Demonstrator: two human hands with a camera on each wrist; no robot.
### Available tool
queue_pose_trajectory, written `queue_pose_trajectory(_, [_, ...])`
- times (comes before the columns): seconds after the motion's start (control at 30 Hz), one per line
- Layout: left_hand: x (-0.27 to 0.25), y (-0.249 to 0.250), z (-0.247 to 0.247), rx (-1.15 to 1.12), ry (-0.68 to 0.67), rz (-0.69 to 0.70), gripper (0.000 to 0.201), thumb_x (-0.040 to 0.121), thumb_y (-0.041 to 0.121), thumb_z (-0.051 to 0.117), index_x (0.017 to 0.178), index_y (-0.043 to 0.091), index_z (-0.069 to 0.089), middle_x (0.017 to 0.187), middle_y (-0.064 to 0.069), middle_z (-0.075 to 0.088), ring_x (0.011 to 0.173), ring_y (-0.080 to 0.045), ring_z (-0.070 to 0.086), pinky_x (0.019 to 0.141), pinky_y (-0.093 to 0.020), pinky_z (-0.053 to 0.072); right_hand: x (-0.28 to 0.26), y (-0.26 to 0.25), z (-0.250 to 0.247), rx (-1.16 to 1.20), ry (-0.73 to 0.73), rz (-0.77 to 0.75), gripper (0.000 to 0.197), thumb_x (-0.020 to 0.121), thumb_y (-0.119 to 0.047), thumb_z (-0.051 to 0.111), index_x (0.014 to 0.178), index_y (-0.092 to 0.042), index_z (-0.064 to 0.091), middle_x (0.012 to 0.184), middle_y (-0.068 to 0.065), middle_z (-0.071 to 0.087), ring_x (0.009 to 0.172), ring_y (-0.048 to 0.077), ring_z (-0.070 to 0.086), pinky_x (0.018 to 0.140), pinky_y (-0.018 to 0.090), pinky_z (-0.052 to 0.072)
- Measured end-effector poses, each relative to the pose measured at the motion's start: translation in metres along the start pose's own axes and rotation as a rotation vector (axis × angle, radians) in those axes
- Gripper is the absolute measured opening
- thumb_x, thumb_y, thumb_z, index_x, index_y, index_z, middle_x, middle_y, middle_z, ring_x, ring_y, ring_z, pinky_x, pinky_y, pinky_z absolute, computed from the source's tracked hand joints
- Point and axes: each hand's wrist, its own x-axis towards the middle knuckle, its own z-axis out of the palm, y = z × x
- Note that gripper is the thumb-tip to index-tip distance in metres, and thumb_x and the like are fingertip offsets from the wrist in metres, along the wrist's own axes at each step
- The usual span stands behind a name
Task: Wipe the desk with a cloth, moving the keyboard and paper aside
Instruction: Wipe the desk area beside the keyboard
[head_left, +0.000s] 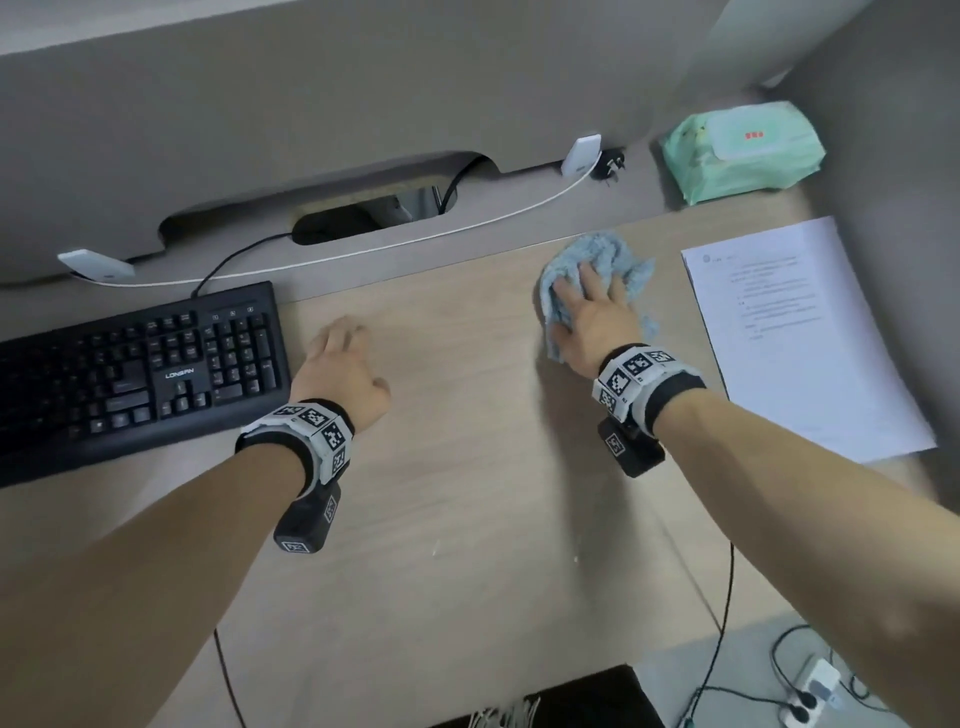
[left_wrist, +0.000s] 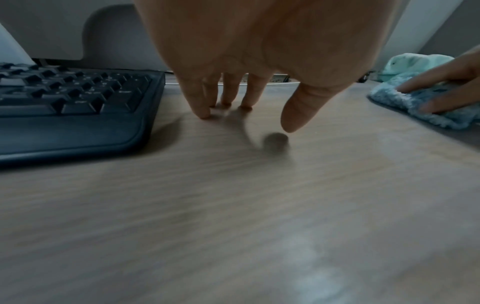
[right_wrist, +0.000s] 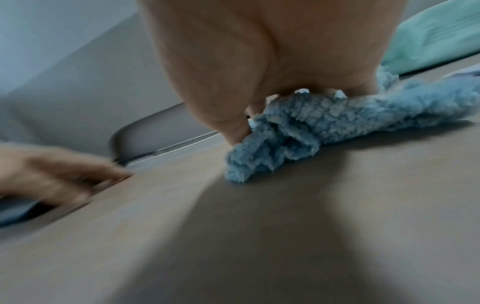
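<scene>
Cloth (head_left: 597, 291), bunched, pressed flat under spread right fingers (head_left: 589, 283) for wiping mid-worktop (head_left: 467, 467); keyboard (head_left: 135, 364) left edge, paper (head_left: 795, 332) right edge, cleared aside; left fingers (left_wrist: 205, 98) loosely straight, tips touching worktop, holding nothing.

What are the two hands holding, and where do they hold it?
The right hand presses flat on the middle of the fluffy blue cloth on the wooden desk. The left hand holds nothing; its fingertips touch the desk.

The desk (head_left: 467, 493) has a matt, pale wood-grain surface, smooth. The cloth (head_left: 613, 260) is fluffy blue terry with rough pile. The keyboard (head_left: 140, 364) is black matt plastic. The paper (head_left: 795, 332) is white and smooth; the wipes pack (head_left: 743, 150) is glossy green plastic film
</scene>
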Motion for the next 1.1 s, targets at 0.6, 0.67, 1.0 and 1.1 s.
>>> queue_pose_trajectory(0.6, [-0.071,-0.018,0.029,0.190,-0.141,0.391,0.062,0.090,0.035,0.049,0.146,0.016,0.034,0.160,-0.009,0.020,0.143,-0.032,0.020,0.115,-0.038,0.023,-0.192,-0.083,0.111,0.091,-0.031,0.074,0.060,0.098,-0.036,0.048,0.153,-0.028,0.026,0.166,0.005,0.004,0.147,0.050,0.001,0.114,0.067,0.018])
queue_pose_trajectory(0.67, [-0.072,-0.018,0.026,0.233,-0.147,0.420,0.064,0.091,0.035,0.049,0.149,0.015,0.031,0.161,-0.010,0.017,0.145,-0.032,0.018,0.117,-0.036,0.019,-0.208,-0.078,0.122,0.047,-0.030,-0.023,0.059,0.098,-0.036,0.050,0.153,-0.030,0.029,0.166,0.003,0.007,0.149,0.047,0.003,0.113,0.066,0.021])
queue_pose_trajectory(1.0, [-0.077,-0.028,0.034,0.240,-0.101,0.430,0.079,0.077,0.015,0.058,0.149,0.022,0.028,0.163,0.000,0.012,0.147,-0.026,0.015,0.117,-0.037,0.027,-0.201,-0.078,0.112,0.079,-0.067,0.258,0.063,0.098,-0.037,0.046,0.154,-0.033,0.018,0.166,0.003,-0.006,0.148,0.048,-0.005,0.114,0.068,0.013])
queue_pose_trajectory(1.1, [-0.077,-0.029,0.035,0.273,-0.093,0.442,0.081,0.077,0.014,0.059,0.151,0.021,0.025,0.164,-0.002,0.009,0.148,-0.027,0.013,0.119,-0.037,0.023,-0.211,-0.139,0.126,0.015,-0.116,-0.009,0.066,0.099,-0.034,0.048,0.156,-0.033,0.014,0.166,0.003,-0.012,0.147,0.048,-0.011,0.113,0.071,0.007])
